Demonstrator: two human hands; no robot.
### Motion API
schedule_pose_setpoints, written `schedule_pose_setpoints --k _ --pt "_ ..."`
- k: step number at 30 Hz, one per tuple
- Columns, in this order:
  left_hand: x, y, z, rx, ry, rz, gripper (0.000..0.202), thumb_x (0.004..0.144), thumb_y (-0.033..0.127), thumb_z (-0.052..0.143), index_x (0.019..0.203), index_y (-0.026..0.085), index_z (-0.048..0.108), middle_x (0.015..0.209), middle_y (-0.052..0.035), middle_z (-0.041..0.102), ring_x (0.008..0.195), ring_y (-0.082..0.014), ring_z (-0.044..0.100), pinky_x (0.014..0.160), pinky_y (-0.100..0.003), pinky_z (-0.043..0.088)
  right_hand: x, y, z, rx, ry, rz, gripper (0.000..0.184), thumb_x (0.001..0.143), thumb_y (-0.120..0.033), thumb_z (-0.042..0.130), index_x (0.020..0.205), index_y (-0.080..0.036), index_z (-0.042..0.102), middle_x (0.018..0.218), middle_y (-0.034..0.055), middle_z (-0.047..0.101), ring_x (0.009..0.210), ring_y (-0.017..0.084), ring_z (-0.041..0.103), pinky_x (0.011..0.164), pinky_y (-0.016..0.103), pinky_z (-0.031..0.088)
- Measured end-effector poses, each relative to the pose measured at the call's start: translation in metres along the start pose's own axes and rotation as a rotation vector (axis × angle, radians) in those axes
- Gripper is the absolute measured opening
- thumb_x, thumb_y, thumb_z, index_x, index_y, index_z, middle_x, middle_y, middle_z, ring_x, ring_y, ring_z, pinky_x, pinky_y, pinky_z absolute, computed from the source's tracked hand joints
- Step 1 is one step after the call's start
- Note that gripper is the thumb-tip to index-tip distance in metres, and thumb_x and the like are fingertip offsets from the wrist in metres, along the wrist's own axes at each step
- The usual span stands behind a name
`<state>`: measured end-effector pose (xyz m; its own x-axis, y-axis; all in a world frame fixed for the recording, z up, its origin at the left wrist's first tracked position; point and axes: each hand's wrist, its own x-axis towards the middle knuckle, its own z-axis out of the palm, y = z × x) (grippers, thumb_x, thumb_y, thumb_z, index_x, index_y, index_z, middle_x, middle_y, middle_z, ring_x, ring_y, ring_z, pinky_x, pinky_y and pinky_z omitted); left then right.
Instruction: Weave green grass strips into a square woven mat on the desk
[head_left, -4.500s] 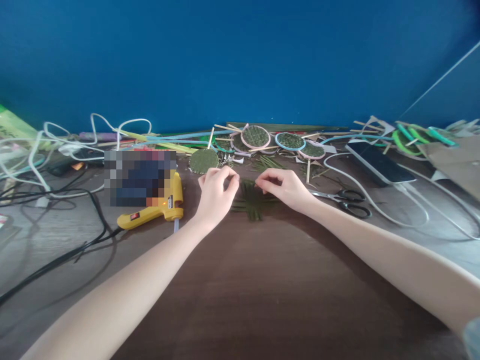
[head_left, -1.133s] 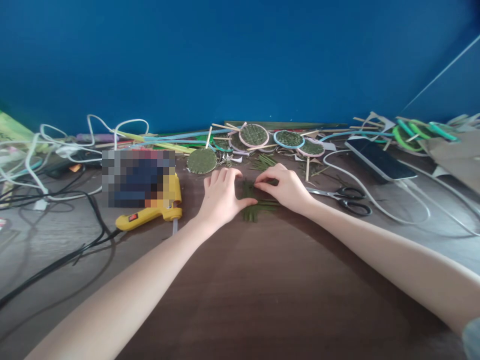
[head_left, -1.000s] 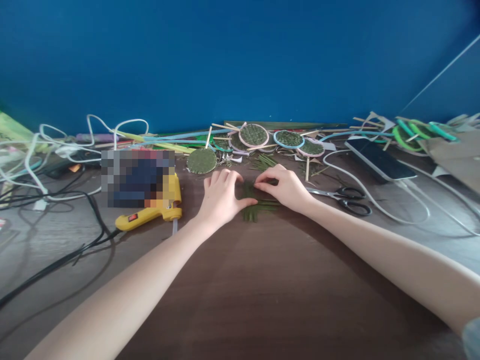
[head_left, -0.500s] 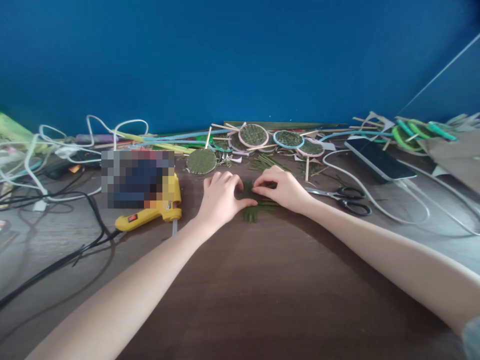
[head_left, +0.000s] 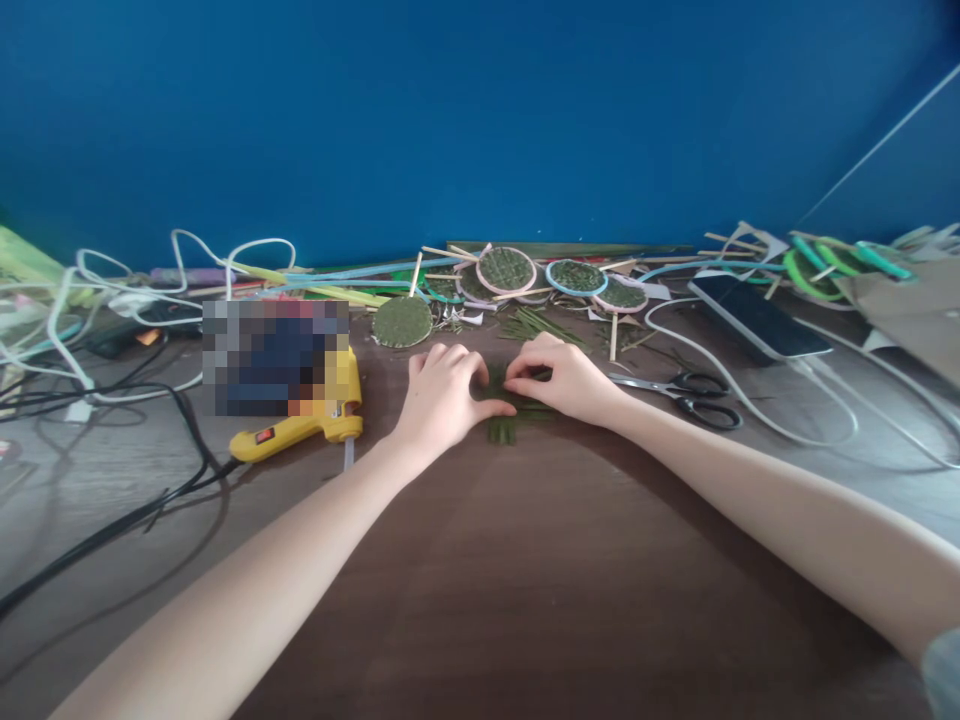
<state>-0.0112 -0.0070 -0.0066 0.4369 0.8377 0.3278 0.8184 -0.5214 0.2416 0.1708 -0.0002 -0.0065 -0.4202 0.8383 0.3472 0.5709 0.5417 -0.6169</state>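
Note:
Between my hands, flat on the table, lies a small woven piece of green leaf strips [head_left: 501, 432], with strip ends sticking out toward me and to the right. My left hand [head_left: 444, 398] curves around its left side, thumb on the near edge and fingertips at the far side, holding it down. At the right, my right hand [head_left: 564, 378] is closed in a pinch at the weave, thumb against fingers; the strip between them is mostly hidden. Black-handled scissors [head_left: 701, 387] lie just right of my right wrist. Behind my hands are loose green strips [head_left: 544, 325].
Left of me sits a yellow glue gun [head_left: 289, 434] with a black cable, beside a blurred-out patch. Round green fans [head_left: 403, 321] with stick handles, some rimmed pink or blue [head_left: 576, 277], line the blue wall. A phone [head_left: 757, 315] with white cables lies right.
Hardly anything differs; both hands stay in place on the woven strips, with only tiny finger shifts.

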Motion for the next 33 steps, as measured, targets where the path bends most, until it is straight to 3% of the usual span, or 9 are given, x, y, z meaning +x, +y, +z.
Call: schedule_pose_setpoints --k 12,17,20,25,33 --pt "-0.001 0.0 0.0 0.007 -0.009 0.013 0.044 0.063 0.058 0.066 0.072 0.017 0.053 0.079 -0.0022 0.059 0.088 -0.0238 0.051 0.079 -0.037 0.032 0.0 -0.001 0.0 -0.004 -0.014 -0.046 0.008 0.071 -0.02 0.064 0.064 -0.02 0.061 0.061 0.0003 0.056 0.071 0.016 0.047 0.068 0.03 0.038" --pt "-0.001 0.003 -0.007 -0.091 0.012 -0.008 0.028 0.086 0.043 0.047 0.074 0.018 0.052 0.08 -0.0009 0.059 0.088 -0.0201 0.05 0.083 -0.035 0.03 0.0 0.001 0.0 0.001 -0.01 -0.029 0.006 0.072 -0.018 0.063 0.066 -0.019 0.062 0.062 0.0004 0.056 0.072 0.015 0.049 0.068 0.029 0.039" --pt "-0.002 0.005 -0.013 -0.244 -0.002 -0.07 0.029 0.093 0.031 0.032 0.074 0.019 0.05 0.072 0.002 0.056 0.08 -0.0158 0.051 0.085 -0.033 0.029 -0.001 0.002 0.0 0.0 -0.011 -0.023 0.006 0.072 -0.019 0.064 0.066 -0.019 0.061 0.062 0.0004 0.056 0.072 0.016 0.049 0.069 0.03 0.039" --pt "-0.002 0.005 -0.016 -0.363 -0.055 -0.086 0.035 0.094 0.031 0.026 0.075 0.02 0.053 0.074 0.0017 0.056 0.08 -0.0146 0.051 0.09 -0.034 0.027 -0.001 0.001 -0.001 0.003 -0.013 -0.025 0.007 0.072 -0.02 0.064 0.065 -0.02 0.061 0.061 0.0 0.056 0.072 0.015 0.049 0.069 0.03 0.04" --pt "0.0 0.005 -0.014 -0.318 -0.073 -0.086 0.037 0.092 0.029 0.027 0.071 0.019 0.055 0.069 0.0017 0.059 0.081 -0.0155 0.052 0.089 -0.036 0.027 0.0 -0.001 -0.001 0.039 0.0 0.045 0.005 0.071 -0.021 0.064 0.066 -0.019 0.062 0.066 0.0009 0.057 0.072 0.015 0.053 0.071 0.031 0.042"
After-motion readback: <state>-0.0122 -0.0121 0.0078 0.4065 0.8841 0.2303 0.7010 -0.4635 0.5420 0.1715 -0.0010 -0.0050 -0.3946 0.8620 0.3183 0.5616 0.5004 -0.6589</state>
